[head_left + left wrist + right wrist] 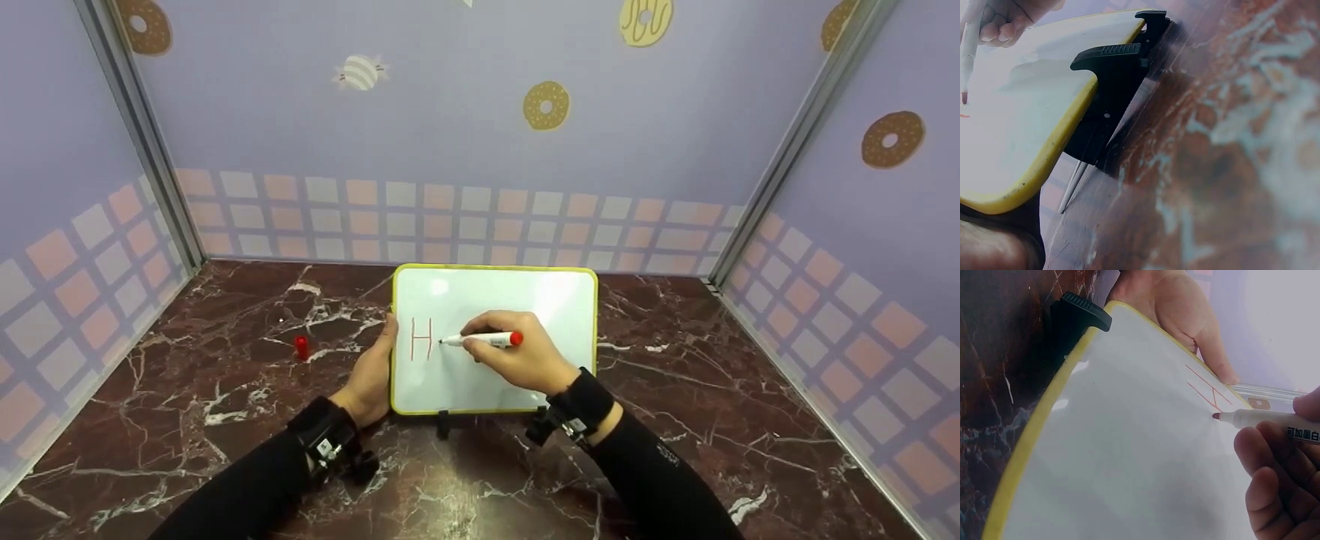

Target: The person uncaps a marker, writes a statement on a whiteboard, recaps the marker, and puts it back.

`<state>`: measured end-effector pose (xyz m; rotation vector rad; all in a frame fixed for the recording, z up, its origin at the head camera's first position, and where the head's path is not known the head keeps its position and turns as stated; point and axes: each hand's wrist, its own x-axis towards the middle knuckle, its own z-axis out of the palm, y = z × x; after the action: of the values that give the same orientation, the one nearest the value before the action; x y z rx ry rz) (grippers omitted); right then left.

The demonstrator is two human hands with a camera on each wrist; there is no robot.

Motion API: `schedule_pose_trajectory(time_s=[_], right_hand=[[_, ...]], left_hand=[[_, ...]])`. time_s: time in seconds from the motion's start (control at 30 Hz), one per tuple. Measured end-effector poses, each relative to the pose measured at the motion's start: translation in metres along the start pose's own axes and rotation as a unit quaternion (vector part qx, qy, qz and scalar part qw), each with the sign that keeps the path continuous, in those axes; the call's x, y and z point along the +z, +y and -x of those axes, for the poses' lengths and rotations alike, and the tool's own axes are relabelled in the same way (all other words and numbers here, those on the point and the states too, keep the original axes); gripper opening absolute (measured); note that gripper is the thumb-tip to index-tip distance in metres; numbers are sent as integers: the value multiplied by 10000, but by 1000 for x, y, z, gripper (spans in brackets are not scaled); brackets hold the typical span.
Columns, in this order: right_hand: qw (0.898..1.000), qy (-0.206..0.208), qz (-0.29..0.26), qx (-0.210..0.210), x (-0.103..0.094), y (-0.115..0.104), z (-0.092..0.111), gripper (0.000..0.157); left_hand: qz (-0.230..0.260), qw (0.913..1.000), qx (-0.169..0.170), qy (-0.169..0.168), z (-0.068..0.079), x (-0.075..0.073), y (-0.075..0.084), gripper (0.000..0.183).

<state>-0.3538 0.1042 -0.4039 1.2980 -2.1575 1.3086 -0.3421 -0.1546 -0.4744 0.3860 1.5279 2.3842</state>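
A whiteboard (495, 292) with a yellow rim leans back on a black stand (1109, 95). My left hand (371, 379) holds its left edge, thumb along the rim and fingers hidden behind the board. My right hand (529, 352) pinches a white marker (491, 340) with a red end between thumb and fingers. The uncapped tip points left, right at the board surface, just beside a red letter H (421, 339). In the right wrist view the marker (1264, 419) shows its dark red tip close to the H strokes.
A red marker cap (301, 347) stands on the dark marbled table (240, 450), left of the board. Patterned walls (465, 135) enclose the table at the back and both sides, with metal posts (795, 142) at the corners.
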Motion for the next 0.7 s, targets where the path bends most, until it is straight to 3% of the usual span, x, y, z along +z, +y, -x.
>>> schedule_pose_trajectory(time_s=[0.7], right_hand=[[9995,-77,273,171,-9,-4,-1,7]], left_hand=[[-61,9999,-24,-85,1,-1,0,84]])
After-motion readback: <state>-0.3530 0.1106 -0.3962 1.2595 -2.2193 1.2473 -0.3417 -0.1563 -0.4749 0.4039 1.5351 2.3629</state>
